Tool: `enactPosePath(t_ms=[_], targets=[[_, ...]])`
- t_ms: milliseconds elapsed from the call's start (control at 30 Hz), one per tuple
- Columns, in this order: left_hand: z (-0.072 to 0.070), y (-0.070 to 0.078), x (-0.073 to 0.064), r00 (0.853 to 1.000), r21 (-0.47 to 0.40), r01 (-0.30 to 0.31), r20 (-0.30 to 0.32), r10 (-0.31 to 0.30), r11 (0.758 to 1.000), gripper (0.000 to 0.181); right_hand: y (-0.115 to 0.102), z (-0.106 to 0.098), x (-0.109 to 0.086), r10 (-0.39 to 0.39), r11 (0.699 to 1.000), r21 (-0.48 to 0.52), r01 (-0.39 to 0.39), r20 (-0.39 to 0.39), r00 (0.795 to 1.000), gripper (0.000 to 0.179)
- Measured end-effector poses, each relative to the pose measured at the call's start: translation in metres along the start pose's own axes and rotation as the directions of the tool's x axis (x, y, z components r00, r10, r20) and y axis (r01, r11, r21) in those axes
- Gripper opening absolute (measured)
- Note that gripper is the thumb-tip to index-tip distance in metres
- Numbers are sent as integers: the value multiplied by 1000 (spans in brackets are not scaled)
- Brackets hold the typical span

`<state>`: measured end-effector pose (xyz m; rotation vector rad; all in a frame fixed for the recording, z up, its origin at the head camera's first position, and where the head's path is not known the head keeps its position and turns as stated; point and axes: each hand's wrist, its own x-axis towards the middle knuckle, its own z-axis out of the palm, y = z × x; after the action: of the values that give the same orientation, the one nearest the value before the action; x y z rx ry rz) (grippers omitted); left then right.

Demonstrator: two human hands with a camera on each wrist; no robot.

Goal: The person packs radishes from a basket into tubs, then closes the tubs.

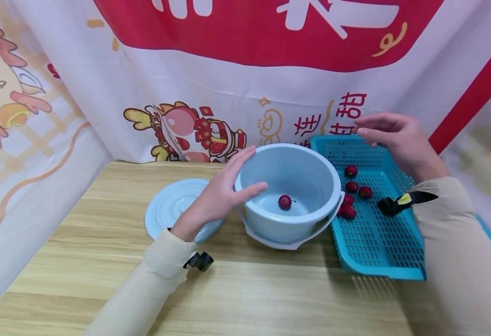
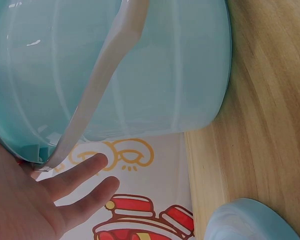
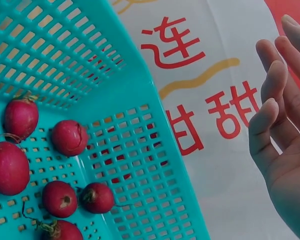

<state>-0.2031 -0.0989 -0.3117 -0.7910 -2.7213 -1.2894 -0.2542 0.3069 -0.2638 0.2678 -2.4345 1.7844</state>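
Note:
A light blue bucket [image 1: 287,228] stands upright on the table, its pale handle [image 2: 102,75] hanging down against the side. Inside, on its floor, lies one red radish [image 1: 285,202]. My left hand [image 1: 224,189] rests at the bucket's left rim, thumb over the edge and fingers extended along the outside. Above the far part of the teal basket [image 1: 379,273] hovers my right hand [image 1: 400,140], its fingers loosely bent with nothing between them. Several red radishes [image 3: 70,138] lie in the basket, mostly along its left side in the head view.
Left of the bucket, a round light blue lid [image 1: 165,210] lies flat on the wooden table [image 1: 245,298], partly behind my left forearm. A printed white and red cloth [image 1: 228,84] hangs right behind the bucket and basket. The basket stands close to the bucket's right side.

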Motion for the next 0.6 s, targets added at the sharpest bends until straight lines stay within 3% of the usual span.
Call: enactPosePath(t_ms=[267, 600], targets=[[0, 1, -1, 1000, -11, 10, 2, -10, 1000, 88, 8, -6, 4, 47, 988, -147, -45, 16, 999, 45], [1, 1, -1, 1000, -12, 0, 3, 0, 1000, 88, 24, -14, 7, 144, 964, -233, -125, 68, 987, 50]])
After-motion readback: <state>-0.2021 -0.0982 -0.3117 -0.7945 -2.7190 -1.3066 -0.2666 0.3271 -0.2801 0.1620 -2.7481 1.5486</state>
